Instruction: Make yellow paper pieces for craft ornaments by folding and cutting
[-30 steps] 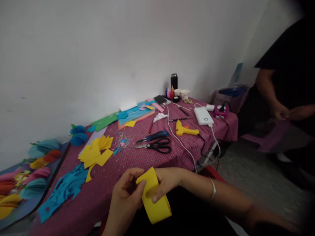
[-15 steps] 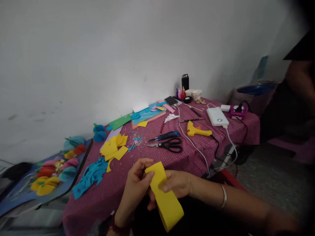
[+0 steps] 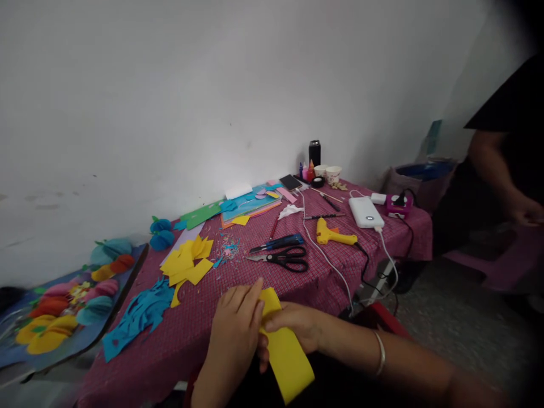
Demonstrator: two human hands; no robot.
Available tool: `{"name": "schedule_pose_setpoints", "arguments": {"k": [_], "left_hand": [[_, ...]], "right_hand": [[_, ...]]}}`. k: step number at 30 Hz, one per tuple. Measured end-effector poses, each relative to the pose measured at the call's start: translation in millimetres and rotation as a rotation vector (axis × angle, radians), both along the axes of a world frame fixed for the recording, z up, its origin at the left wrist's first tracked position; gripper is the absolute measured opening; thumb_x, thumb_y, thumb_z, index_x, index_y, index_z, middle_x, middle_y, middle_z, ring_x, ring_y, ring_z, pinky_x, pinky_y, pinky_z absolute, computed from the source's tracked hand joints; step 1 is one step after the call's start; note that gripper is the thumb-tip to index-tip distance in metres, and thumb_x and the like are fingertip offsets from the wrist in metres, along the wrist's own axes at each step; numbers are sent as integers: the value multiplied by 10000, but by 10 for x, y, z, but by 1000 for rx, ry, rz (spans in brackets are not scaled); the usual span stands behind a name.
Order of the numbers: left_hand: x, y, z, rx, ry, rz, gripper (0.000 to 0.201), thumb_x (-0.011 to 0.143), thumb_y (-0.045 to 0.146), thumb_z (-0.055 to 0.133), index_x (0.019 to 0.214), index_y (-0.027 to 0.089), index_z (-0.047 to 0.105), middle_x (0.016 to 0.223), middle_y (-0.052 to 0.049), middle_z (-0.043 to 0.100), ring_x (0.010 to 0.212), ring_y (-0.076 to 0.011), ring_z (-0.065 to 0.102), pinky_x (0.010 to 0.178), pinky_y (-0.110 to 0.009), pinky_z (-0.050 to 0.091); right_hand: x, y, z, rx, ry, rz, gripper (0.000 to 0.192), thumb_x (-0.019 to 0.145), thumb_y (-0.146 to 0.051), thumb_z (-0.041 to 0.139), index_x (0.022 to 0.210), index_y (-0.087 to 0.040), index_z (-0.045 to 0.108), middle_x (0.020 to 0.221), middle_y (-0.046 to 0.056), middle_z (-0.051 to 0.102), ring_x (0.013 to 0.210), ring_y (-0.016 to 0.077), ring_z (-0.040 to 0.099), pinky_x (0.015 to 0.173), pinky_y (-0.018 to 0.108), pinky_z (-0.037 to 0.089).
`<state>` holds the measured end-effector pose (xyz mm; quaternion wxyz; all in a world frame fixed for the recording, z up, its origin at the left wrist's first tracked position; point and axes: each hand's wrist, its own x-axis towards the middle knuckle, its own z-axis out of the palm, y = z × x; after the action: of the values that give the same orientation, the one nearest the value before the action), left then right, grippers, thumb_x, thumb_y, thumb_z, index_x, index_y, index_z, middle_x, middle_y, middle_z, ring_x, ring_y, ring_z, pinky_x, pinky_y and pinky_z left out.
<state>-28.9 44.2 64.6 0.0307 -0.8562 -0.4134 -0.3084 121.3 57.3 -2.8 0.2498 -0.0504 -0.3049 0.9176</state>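
A strip of yellow craft paper [image 3: 289, 362], looped or folded over at its lower end, is held over my lap at the table's front edge. My left hand [image 3: 238, 317] is closed on its upper left edge, the fingers lying across the top. From the other side my right hand [image 3: 300, 326] grips the strip, thumb pressed flat on its face. Beyond the hands lie black-handled scissors [image 3: 289, 258] and a blue utility knife [image 3: 278, 242]. To the left are a pile of yellow paper pieces [image 3: 189, 260] and cut blue strips [image 3: 142, 311].
A yellow glue gun [image 3: 335, 233], a white power bank [image 3: 366, 212] and cables lie on the right of the checked tablecloth [image 3: 238, 286]. Paper cups [image 3: 333, 173] and a black flask [image 3: 314, 152] stand at the back. Paper ornaments [image 3: 51, 334] rest at left. A person [image 3: 501, 164] is at right.
My left hand has turned over, its fingers now laid across the strip's top where the thumb was. My right thumb has shifted up the strip. The view has swung slightly right.
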Motion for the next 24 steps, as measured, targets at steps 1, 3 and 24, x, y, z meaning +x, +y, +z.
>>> {"name": "schedule_pose_setpoints", "arguments": {"k": [1, 3, 24], "left_hand": [[3, -1, -19, 85, 64, 35, 334, 930, 192, 433, 1214, 150, 604, 951, -100, 684, 861, -240, 597, 789, -394, 467], [8, -9, -40, 191, 162, 75, 322, 937, 192, 422, 1195, 127, 603, 929, -99, 687, 847, -244, 597, 782, -394, 461], [-3, -98, 128, -334, 117, -14, 166, 884, 245, 573, 731, 188, 541, 711, -6, 594, 673, -148, 520, 609, -268, 359]], "right_hand": [[7, 8, -2, -4, -15, -10, 303, 620, -289, 780, 798, -88, 641, 693, 19, 634, 642, 167, 645, 683, 339, 519], [20, 22, -5, -4, -43, -16, 306, 610, -267, 782, 817, -87, 647, 701, 22, 648, 644, 174, 653, 702, 357, 519], [170, 48, -38, 463, -380, 44, 464, 835, -548, 542, 771, -105, 664, 695, 61, 644, 603, 131, 568, 640, 276, 441]]}}
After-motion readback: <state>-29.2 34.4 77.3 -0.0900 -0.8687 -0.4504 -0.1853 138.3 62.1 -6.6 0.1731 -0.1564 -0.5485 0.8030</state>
